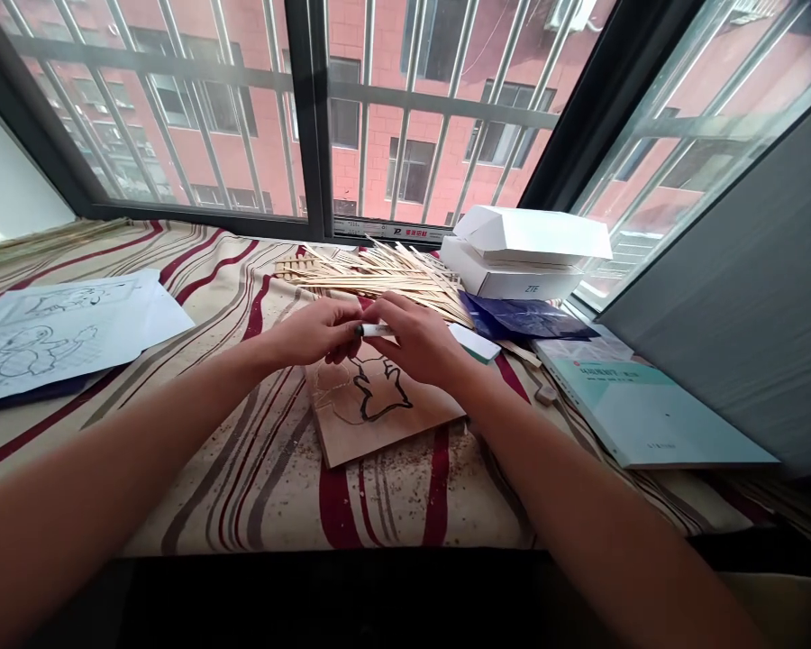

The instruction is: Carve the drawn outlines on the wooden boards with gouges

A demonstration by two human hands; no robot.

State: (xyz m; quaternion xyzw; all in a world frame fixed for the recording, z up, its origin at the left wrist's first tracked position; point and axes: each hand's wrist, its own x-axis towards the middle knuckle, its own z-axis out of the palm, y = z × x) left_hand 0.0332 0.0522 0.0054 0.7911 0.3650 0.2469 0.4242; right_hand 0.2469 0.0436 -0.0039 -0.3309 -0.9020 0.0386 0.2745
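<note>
Right hand (414,337) pinches marker (378,331); left hand (323,330) curls at marker's dark end, whether pinching, I cannot tell. Wooden board (378,433) lies below both hands; slipping marker could stain drawing (384,393).

Daylit corner beside barred windows (317,135).
Through dark-framed glass, pale metal bars (439,104) cross a pink building (378,158). A white wall (6,171) stands left, a grey wall (736,297) right; striped cloth (284,505) drapes below.
</note>
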